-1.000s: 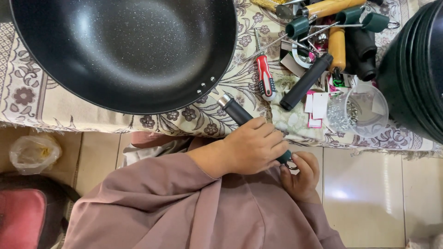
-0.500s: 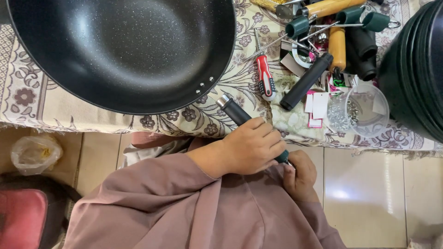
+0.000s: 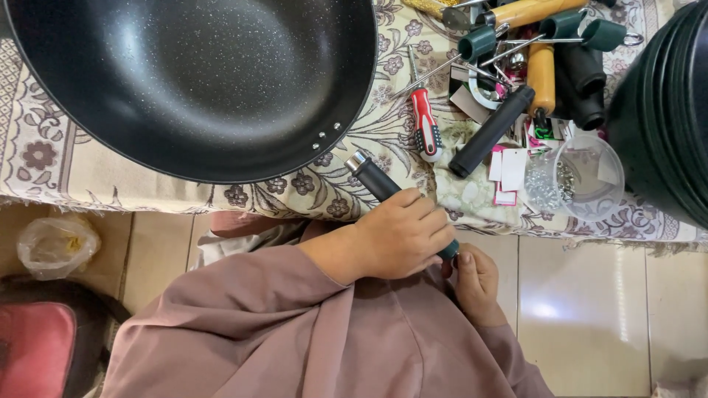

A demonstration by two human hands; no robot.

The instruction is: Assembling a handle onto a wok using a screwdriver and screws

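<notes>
My left hand (image 3: pixel 402 236) is wrapped around a black pan handle (image 3: pixel 376 179) whose metal tip points up toward a large black wok (image 3: pixel 199 81). The tip stops just short of the wok's rim, near its rivets. My right hand (image 3: pixel 478 284) is curled at the handle's lower end, with its fingertips pinching there. What lies under those fingers is hidden. The wok rests on a flower-patterned cloth (image 3: pixel 88 177) that covers the table. Both hands are held over my lap, just off the table's edge.
On the cloth lie a red screwdriver (image 3: pixel 425 125), a loose black handle (image 3: pixel 490 131), wooden handles (image 3: pixel 540 74) and a clear cup of screws (image 3: pixel 575 180). A stack of black pans (image 3: pixel 664 110) stands at the right. A plastic bag (image 3: pixel 55 243) sits on the tiled floor.
A small white and red piece showed at the handle's lower end a second ago. My right hand's fingers have closed over it. My left hand's grip has hardly moved.
</notes>
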